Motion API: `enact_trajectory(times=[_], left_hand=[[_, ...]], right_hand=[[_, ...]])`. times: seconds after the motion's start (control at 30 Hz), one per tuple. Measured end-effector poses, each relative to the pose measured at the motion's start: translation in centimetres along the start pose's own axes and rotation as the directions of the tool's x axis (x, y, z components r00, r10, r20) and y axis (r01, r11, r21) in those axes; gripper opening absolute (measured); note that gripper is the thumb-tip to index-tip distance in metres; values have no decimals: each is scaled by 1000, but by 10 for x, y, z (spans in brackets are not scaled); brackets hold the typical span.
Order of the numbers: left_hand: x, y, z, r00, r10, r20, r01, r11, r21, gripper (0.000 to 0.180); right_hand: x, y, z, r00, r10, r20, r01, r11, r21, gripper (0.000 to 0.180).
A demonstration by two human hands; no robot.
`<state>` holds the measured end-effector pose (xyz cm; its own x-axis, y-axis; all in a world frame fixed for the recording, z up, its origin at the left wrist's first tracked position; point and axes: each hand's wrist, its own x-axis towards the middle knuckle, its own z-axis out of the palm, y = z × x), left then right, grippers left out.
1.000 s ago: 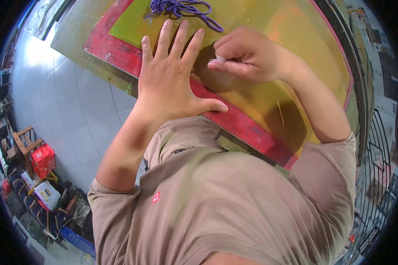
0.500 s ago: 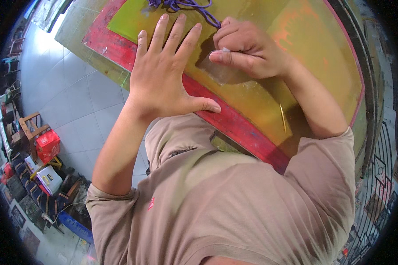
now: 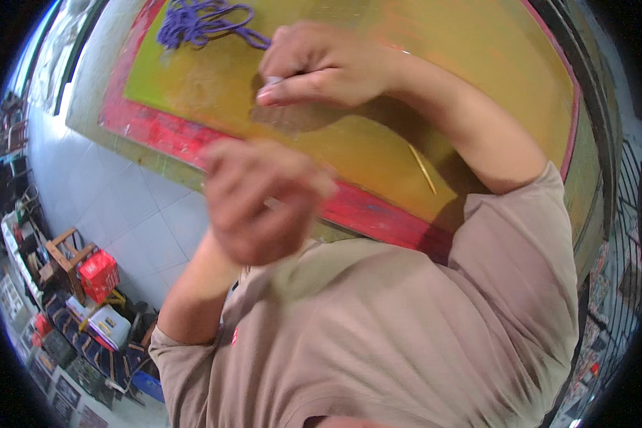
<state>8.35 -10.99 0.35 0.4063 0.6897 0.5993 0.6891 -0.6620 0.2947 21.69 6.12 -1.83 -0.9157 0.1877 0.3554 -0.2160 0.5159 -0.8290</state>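
My right hand [image 3: 317,65] is closed above the yellow-green board [image 3: 492,93], thumb pressed against the curled fingers. A small whitish bit [image 3: 274,80], too small to name, shows between thumb and forefinger. Beside its knuckles ends a loop of purple cord [image 3: 207,25], bunched at the board's far left; whether the hand holds the cord I cannot tell. Nearer to me, my left hand [image 3: 260,203] is blurred by motion over the board's red edge [image 3: 367,207]. Its fingers look curled in, and a pale spot shows among them; what they hold, if anything, is unclear.
A thin golden stick [image 3: 422,170] lies on the board near my right forearm. Tiled floor [image 3: 132,214] shows at the left, with a wooden stool [image 3: 69,250], a red box [image 3: 98,275] and a white container [image 3: 110,327]. Dark bars stand at the far right.
My left hand was spread flat with its fingers apart; now it is drawn nearer to me and curled. My right hand stays closed. The whole view has shifted, so the cord appears further left.
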Motion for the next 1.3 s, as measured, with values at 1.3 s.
enact_trajectory(times=[1.3], left_hand=[[40,49,31,906,-299,300,358,919,-165,17]], right_hand=[[2,-4,-14,992,64,105,-72,995,74,36]])
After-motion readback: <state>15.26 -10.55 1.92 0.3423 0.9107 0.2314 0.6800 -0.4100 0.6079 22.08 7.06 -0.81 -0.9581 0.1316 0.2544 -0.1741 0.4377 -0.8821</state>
